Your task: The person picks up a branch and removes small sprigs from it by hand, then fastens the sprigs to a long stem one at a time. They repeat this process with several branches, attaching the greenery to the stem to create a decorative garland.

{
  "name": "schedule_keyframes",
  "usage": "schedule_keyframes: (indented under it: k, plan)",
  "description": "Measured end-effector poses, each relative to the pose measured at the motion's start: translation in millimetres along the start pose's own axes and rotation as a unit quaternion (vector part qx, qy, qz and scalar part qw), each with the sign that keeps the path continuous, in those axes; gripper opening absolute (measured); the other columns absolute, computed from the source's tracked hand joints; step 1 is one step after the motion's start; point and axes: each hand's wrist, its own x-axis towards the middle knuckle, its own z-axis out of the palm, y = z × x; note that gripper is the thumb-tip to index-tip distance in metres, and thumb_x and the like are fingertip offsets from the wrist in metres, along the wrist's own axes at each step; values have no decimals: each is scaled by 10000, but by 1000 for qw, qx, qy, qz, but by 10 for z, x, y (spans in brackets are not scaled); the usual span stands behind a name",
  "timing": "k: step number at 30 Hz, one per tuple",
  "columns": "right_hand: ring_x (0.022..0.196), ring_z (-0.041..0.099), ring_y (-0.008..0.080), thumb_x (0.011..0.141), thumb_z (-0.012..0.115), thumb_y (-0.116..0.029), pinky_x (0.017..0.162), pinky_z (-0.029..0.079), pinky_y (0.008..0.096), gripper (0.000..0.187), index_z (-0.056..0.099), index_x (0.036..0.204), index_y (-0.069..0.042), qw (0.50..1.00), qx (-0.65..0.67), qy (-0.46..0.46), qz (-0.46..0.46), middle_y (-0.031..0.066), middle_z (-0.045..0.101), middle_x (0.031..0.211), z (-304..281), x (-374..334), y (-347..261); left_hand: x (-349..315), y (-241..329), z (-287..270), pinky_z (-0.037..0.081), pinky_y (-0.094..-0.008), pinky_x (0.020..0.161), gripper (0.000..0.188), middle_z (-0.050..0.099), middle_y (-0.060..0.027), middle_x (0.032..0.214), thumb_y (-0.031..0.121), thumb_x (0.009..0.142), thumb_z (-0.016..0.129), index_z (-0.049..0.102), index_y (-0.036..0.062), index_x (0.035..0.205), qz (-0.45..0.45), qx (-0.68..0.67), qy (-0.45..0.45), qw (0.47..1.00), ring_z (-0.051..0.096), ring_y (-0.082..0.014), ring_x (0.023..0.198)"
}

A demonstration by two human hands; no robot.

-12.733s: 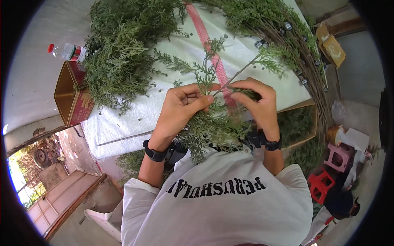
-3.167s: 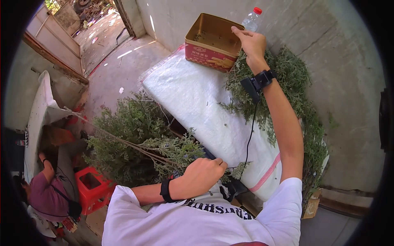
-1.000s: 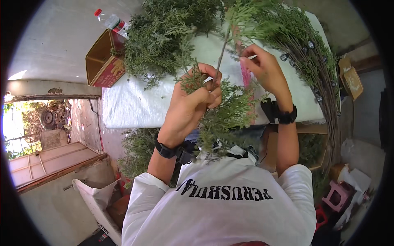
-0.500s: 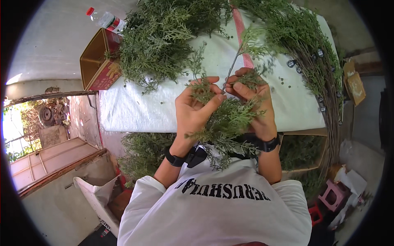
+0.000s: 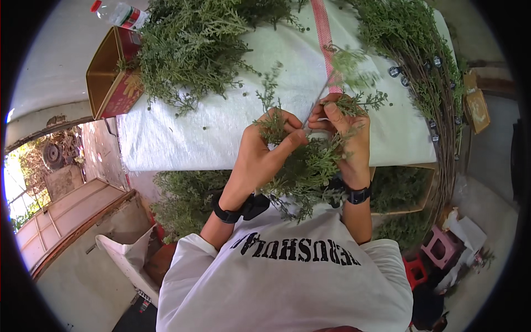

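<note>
Both hands meet in front of my chest, over the near edge of a table covered with white woven sheeting (image 5: pixel 182 141). Pinched in my left hand (image 5: pixel 268 144) are leafy evergreen sprigs (image 5: pixel 307 169), whose green foliage hangs down toward my shirt. A thin bare stem rises between the hands to a motion-blurred leafy tip (image 5: pixel 354 63). My right hand (image 5: pixel 352 141) is closed at that evergreen branch, its thumb raised and a small side sprig (image 5: pixel 365 101) showing above it. The exact finger contact on the stem is partly hidden by leaves.
A big heap of evergreen cuttings (image 5: pixel 193 50) lies at far left beside an open red-and-gold box (image 5: pixel 119 91) and a plastic bottle (image 5: pixel 119 14). Long-stemmed branches with small round tags (image 5: pixel 437 110) line the right edge. Beneath the table are more greenery (image 5: pixel 188 202) and stools (image 5: pixel 441 247).
The stem has tipped to the right, and its leafy end is swinging and blurred. My right thumb has lifted more upright. The whole view has shifted slightly.
</note>
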Motion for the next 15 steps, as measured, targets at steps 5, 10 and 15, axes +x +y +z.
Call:
schedule_keyframes:
  k: [5, 10, 15]
  plan:
    - [810, 719, 202, 958, 725, -190, 737, 619, 331, 275, 651, 1107, 30, 999, -29, 23, 39, 147, 719, 968, 27, -95, 78, -156, -133, 13, 532, -275, 777, 111, 727, -88, 887, 23, 920, 693, 630, -14, 1003, -41, -108, 0, 993, 693, -143, 827]
    - [815, 721, 216, 957, 723, -179, 726, 607, 329, 250, 658, 1067, 37, 999, -3, -7, 48, 151, 716, 961, 30, -129, 117, -238, -235, -26, 557, -309, 817, 161, 712, -112, 937, -27, 883, 710, 612, -15, 1011, -40, -173, -24, 984, 718, -201, 858]
    - [825, 715, 222, 941, 736, -158, 753, 590, 334, 232, 658, 1048, 31, 997, -19, -73, 31, 147, 709, 975, -23, -116, 84, -219, -212, -140, 575, -302, 819, 197, 716, -94, 931, -76, 890, 718, 612, -40, 1052, 44, -219, -44, 974, 731, -209, 889]
